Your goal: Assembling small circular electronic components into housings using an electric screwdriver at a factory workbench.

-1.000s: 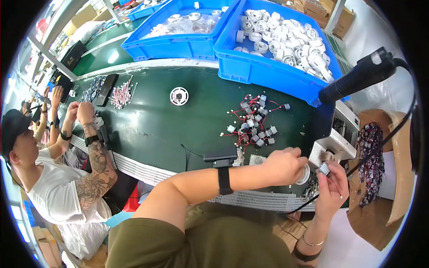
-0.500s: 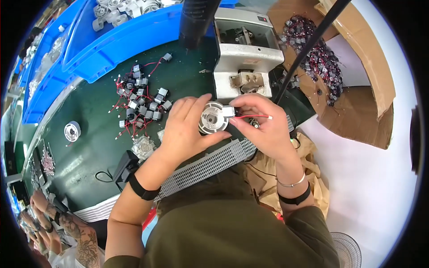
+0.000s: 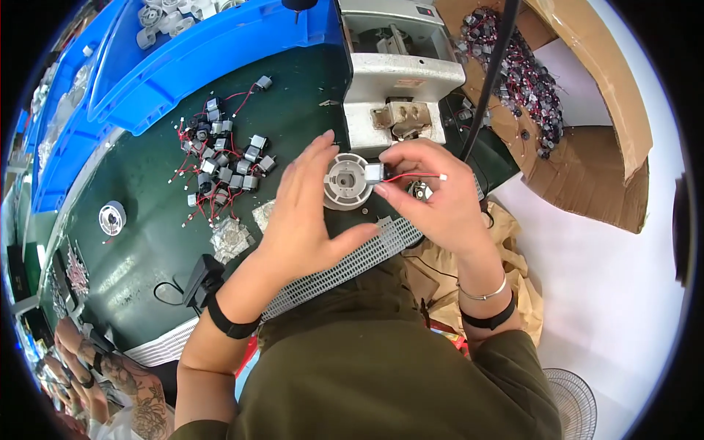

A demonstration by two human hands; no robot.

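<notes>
Left hand (image 3: 297, 213) moved, thumb now clear of the round slotted white housing (image 3: 347, 192) on the green tabletop (image 3: 147, 275), its grip wide, right hand (image 3: 440, 196) grip pinching a boxy grey component (image 3: 374, 173) at the housing's right edge, blue plastic bin (image 3: 213, 67) containing white parts (image 3: 180, 16), cardboard box (image 3: 598, 172) heaped with wired components (image 3: 521, 73)

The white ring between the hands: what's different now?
The little grey motor, apart from the white ring at first, is now at its right edge. The left hand, cupped round the ring half a second ago, has opened wider: its thumb is off it. The right hand still holds the motor. The motor pile and machine stayed put; only the view turned.
</notes>
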